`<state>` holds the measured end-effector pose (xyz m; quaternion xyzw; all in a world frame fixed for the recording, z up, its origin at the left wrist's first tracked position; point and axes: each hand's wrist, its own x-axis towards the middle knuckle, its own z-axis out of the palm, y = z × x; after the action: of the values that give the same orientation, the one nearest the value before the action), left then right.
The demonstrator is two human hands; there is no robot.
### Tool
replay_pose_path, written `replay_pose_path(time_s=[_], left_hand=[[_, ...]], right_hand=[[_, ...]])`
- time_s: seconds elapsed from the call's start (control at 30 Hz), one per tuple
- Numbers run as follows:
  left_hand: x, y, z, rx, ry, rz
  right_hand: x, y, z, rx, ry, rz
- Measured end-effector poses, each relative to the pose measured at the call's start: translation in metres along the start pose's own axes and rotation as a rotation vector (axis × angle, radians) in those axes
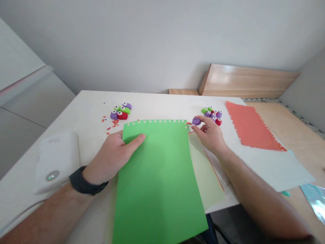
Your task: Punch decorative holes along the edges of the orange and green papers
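Note:
My left hand [114, 152] grips the left edge of a green sheet of paper [159, 169], thumb on top and the fingers hidden beneath. A row of small punched shapes runs along the sheet's top edge. Between the thumb and fingers of my right hand [209, 134] is a small purple paper punch [196, 121], just beyond the sheet's top right corner and apart from it. Close behind that hand sits a cluster of purple, green and red punches [212, 114] with eye-like buttons. A second cluster of punches [122, 111] stands beyond the green sheet, to the left.
Red paper scraps [113, 124] lie scattered on the white table [93, 101]. A red sheet with punched edges [254, 127] rests at right over a pale sheet [281, 169]. Under the green paper is a pale yellow sheet [205, 169]. A white device [57, 159] stands at left.

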<state>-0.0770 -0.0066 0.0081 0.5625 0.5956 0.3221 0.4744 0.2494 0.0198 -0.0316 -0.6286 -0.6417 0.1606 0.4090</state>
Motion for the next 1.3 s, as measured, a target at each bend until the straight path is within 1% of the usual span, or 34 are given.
replay_pose_path(time_s=[0.07, 0.1, 0.23, 0.3, 0.4, 0.47, 0.6, 0.73, 0.83, 0.93, 1.03, 1.13, 1.2, 1.3], left_hand=[[-0.001, 0.002, 0.000, 0.010, 0.002, 0.002], [-0.001, 0.002, 0.000, 0.014, 0.000, 0.003], [-0.001, 0.001, -0.001, 0.009, -0.011, 0.002], [-0.001, 0.000, -0.001, 0.012, -0.014, 0.001], [0.000, 0.000, 0.000, 0.015, -0.010, 0.002], [0.001, -0.001, 0.000, 0.015, 0.006, 0.009], [0.002, -0.002, 0.001, 0.030, 0.018, 0.010], [0.002, -0.002, 0.001, 0.007, 0.019, 0.002], [0.002, 0.001, 0.001, 0.030, 0.013, 0.023], [0.001, 0.003, 0.001, 0.031, 0.003, 0.036], [0.000, 0.002, 0.001, 0.014, 0.005, 0.035], [0.002, -0.002, 0.001, -0.007, -0.001, 0.041], [0.003, -0.003, 0.001, -0.017, -0.006, 0.040], [0.003, -0.002, 0.001, -0.011, -0.010, 0.039]], right_hand=[[0.000, -0.001, 0.000, -0.075, 0.012, -0.056], [-0.001, -0.002, -0.001, -0.092, 0.011, -0.058], [-0.001, -0.003, -0.002, -0.051, 0.018, 0.019], [-0.001, -0.004, -0.003, -0.048, 0.020, 0.026], [-0.001, -0.005, -0.006, -0.112, -0.074, -0.004], [-0.001, -0.006, -0.008, -0.154, -0.103, -0.007], [0.000, -0.007, -0.009, -0.152, -0.024, 0.014], [0.000, -0.008, -0.010, -0.112, -0.018, 0.039], [0.004, -0.007, -0.015, -0.142, -0.011, 0.061], [0.011, 0.000, -0.026, -0.201, 0.049, 0.098], [0.019, 0.013, -0.040, -0.212, 0.129, 0.179], [0.023, 0.028, -0.052, -0.216, 0.155, 0.260], [0.024, 0.036, -0.058, -0.253, 0.118, 0.310], [0.023, 0.041, -0.061, -0.334, 0.004, 0.370]])
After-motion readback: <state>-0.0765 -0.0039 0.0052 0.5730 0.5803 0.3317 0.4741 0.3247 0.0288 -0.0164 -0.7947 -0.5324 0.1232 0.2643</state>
